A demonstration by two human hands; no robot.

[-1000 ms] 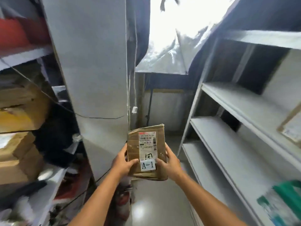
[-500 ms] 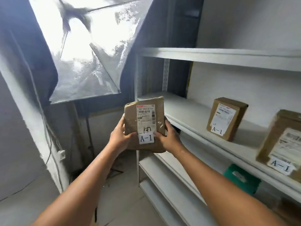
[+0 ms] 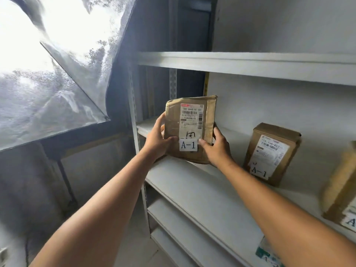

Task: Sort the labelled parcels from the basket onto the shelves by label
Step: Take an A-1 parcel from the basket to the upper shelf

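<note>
A brown parcel (image 3: 189, 120) with a white shipping label and an "A-1" tag stands upright over the left end of the white middle shelf (image 3: 192, 182). My left hand (image 3: 157, 142) grips its left edge, thumb on the front. My right hand (image 3: 216, 149) grips its right edge, thumb by the tag. Whether its bottom edge touches the shelf I cannot tell. Two more brown parcels stand on the same shelf: one tagged "A-1" (image 3: 271, 153) to the right, another (image 3: 341, 191) cut off by the right edge of the view.
A white shelf board (image 3: 240, 63) runs above the middle shelf, and lower boards (image 3: 185, 224) lie beneath it. A green and white packet (image 3: 266, 253) lies on a lower board at the right. A silvery softbox on a dark stand (image 3: 63, 74) fills the left.
The view has swung right from the aisle to the white shelving. Both hands have carried the parcel up and forward to the middle shelf, close to the standing A-1 parcel.
</note>
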